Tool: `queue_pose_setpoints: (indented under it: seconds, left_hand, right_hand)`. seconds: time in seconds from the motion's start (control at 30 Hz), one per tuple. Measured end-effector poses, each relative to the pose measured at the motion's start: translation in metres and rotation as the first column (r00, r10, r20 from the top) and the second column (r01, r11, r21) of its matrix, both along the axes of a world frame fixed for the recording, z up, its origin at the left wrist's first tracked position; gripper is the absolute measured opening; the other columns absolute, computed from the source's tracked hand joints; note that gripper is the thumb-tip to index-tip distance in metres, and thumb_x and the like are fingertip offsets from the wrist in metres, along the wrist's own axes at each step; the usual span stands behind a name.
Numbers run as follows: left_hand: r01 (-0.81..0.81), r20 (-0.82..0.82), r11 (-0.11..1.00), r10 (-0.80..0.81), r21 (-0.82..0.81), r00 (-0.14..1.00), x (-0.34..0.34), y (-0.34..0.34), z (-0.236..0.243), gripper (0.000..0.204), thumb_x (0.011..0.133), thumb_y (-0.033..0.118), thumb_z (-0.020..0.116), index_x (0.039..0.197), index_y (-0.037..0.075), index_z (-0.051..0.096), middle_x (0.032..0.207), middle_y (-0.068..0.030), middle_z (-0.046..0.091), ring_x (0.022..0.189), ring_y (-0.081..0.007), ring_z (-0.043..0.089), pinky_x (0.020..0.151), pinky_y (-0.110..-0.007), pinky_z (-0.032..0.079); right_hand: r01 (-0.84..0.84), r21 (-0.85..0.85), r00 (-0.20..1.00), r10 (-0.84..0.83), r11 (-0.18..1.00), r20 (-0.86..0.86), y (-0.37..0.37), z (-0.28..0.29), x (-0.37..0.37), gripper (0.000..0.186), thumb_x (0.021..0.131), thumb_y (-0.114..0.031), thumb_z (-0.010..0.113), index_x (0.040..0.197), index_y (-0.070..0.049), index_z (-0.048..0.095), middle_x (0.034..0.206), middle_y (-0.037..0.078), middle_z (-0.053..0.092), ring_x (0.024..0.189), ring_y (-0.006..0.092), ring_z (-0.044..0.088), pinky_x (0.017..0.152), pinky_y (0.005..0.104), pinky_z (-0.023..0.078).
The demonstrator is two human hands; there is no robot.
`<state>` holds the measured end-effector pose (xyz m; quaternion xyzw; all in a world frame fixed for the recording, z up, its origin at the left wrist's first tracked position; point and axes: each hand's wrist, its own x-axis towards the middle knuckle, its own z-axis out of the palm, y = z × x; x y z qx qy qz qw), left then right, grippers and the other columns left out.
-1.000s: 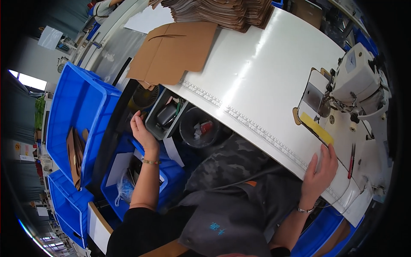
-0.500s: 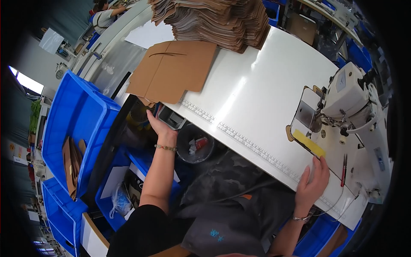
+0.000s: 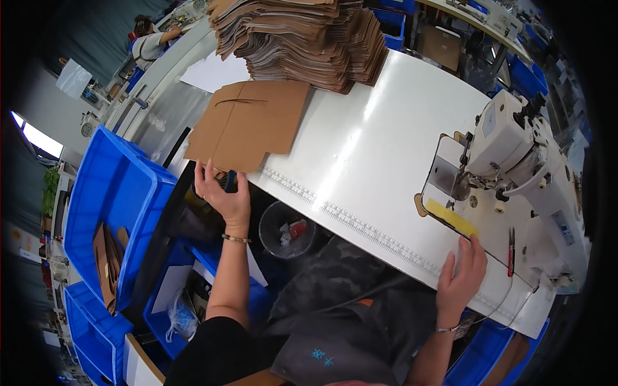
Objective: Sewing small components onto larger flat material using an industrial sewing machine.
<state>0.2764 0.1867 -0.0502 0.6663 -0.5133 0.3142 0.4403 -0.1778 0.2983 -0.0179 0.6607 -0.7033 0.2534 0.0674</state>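
Note:
A brown sheet panel (image 3: 248,125) with a slit and a notched corner lies at the table's left end, jutting over the front edge. My left hand (image 3: 222,199) is at that overhanging edge, its fingers and thumb spread apart and the fingertips at the rim. Whether they touch the panel I cannot tell. My right hand (image 3: 462,273) rests open on the table's front right, fingertips beside a yellow strip (image 3: 450,217). That strip lies in front of a white sewing machine (image 3: 505,138).
Brown pieces rise in a tall wavy stack (image 3: 302,48) at the back. Blue bins (image 3: 106,193) stand at left, and a dark waste bucket (image 3: 286,228) below the table edge. Red-handled tweezers (image 3: 512,254) lie near the machine. Another person (image 3: 149,45) sits far left.
My left hand has moved from beneath the table edge up to the brown panel's front edge. The right hand stays beside the yellow strip. The whole view has shifted slightly.

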Motion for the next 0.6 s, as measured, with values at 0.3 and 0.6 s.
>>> queue_pose_setpoints:
  seconds: [0.3,0.6]
  left_hand:
    - [0.124,0.214,0.746,-0.339,0.654,0.916,-0.016,-0.044,0.082,0.061,0.080,0.021,0.080,0.137,0.009,0.060,0.143,-0.0134,0.057,0.134,-0.0327,0.053,0.109,-0.048,0.042]
    - [0.180,-0.069,0.432,-0.259,0.884,0.963,-0.032,-0.123,0.104,0.042,0.094,0.013,0.063,0.135,0.002,0.061,0.123,-0.0252,0.068,0.117,-0.0402,0.064,0.098,-0.045,0.051]
  right_hand:
    - [0.005,-0.031,1.000,-0.005,1.000,0.009,0.001,-0.002,-0.001,0.036,0.094,-0.015,0.062,0.127,-0.002,0.064,0.138,0.020,0.058,0.128,0.0403,0.052,0.108,0.0499,0.040]
    - [-0.003,-0.040,0.999,0.004,0.999,0.041,-0.001,-0.002,-0.002,0.036,0.091,-0.014,0.064,0.125,-0.002,0.064,0.137,0.019,0.059,0.126,0.0401,0.053,0.107,0.0492,0.041]
